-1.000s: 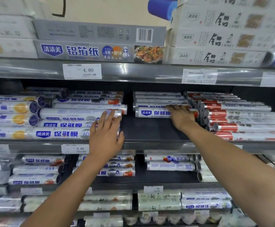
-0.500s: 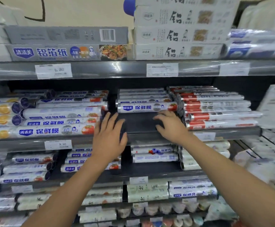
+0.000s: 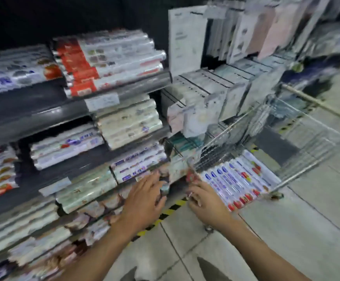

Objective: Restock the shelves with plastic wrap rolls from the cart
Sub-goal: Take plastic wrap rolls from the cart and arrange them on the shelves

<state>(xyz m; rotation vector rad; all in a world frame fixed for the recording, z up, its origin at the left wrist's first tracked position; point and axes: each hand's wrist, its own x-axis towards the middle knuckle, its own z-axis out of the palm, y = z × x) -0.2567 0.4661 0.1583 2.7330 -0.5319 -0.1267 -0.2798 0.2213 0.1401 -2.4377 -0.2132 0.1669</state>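
Plastic wrap rolls [image 3: 238,179] lie in row inside wire cart [image 3: 311,138].

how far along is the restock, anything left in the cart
Done: the shelves hold stacked rolls, though a bare patch shows on one shelf. In hand: nothing; the left hand and right hand are open, near the cart. Left: a row of rolls lies in the cart.

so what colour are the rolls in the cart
The rolls in the cart are white with blue labels and red ends; head view.
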